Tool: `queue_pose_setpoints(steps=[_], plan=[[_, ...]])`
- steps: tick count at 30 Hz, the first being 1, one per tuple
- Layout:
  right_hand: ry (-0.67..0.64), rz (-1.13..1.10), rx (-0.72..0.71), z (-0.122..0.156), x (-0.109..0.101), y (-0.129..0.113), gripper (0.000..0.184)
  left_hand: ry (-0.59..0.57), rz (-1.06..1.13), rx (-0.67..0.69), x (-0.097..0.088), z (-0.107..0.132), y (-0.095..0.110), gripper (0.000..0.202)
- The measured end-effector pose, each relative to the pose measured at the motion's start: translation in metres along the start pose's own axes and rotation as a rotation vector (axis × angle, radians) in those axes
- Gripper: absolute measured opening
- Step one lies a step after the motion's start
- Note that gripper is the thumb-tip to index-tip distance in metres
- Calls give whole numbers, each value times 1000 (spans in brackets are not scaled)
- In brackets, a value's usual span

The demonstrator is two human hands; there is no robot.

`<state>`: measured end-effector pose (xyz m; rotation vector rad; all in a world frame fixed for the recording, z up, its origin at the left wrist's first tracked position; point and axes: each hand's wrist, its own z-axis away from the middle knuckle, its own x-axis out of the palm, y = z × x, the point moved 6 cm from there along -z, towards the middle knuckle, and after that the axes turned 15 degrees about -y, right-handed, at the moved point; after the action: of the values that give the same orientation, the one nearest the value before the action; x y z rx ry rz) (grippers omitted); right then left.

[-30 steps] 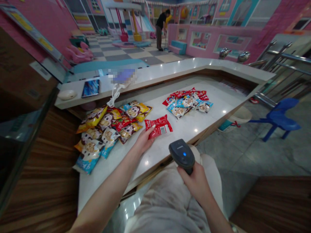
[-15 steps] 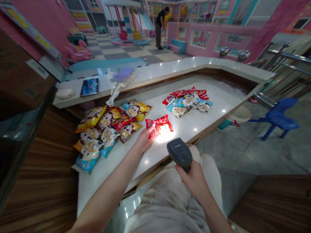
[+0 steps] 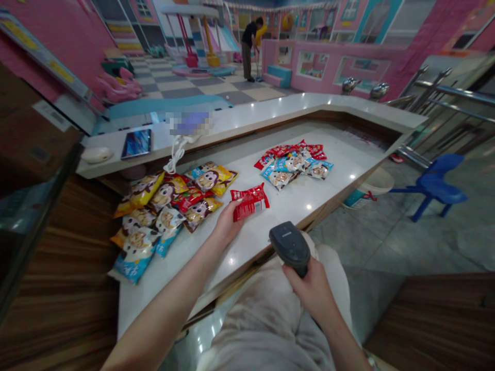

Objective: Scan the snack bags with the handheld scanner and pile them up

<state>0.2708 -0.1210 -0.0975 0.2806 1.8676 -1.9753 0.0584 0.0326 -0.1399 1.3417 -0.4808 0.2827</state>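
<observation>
Red, glossy and a bit crumpled: from the head view, that's the snack packet (image 3: 252, 201) the left hand (image 3: 229, 222) is holding. Those fingers are clamping its left end, thumb lying over the top, the rest mostly hiding underneath. It's sitting at the middle of the white table (image 3: 247, 245), between two heaps of packets, though I can't tell if it's fully resting on the surface or being lifted a touch.

Meanwhile the right hand (image 3: 312, 284) is gripping a dark handheld scanner (image 3: 289, 245), fingers wrapping round the handle. Its head is pointing roughly at the packet without touching it, and no light is showing on the wrapper.

Progress-wise, I'm guessing it's mid-job. One packet is getting its turn, a bigger mixed heap (image 3: 167, 219) is lying over by the left arm, and a smaller red-and-blue heap (image 3: 294, 161) is lying farther off to the right. My bet is the small heap is the finished lot and the big one is waiting, but nothing is proving that, or whether this packet is done.

Looks-wise, it's puffing up like a little pillow, ends flaring out in crimped seals. Pale print is running across it, and a white barcode patch (image 3: 258, 206) is facing up near the right end, uncovered by the fingers.
</observation>
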Motion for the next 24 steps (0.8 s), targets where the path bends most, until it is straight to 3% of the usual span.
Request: queue_pose_setpoints(steps=[5, 9, 15, 19, 24], plan=[[18, 14, -2, 3, -7, 2, 14, -92, -455, 306, 33, -29, 20, 30], [29, 26, -4, 3, -9, 2, 15, -138, -810, 448, 67, -71, 14, 47], [41, 19, 3, 2, -11, 11, 17, -120, -1192, 363, 105, -119, -21, 79], [59, 42, 21, 0, -14, 14, 19, -44, -1250, 341, 121, -135, -34, 84], [29, 45, 26, -2, -15, 13, 18, -105, -1269, 263, 132, -144, -36, 91]])
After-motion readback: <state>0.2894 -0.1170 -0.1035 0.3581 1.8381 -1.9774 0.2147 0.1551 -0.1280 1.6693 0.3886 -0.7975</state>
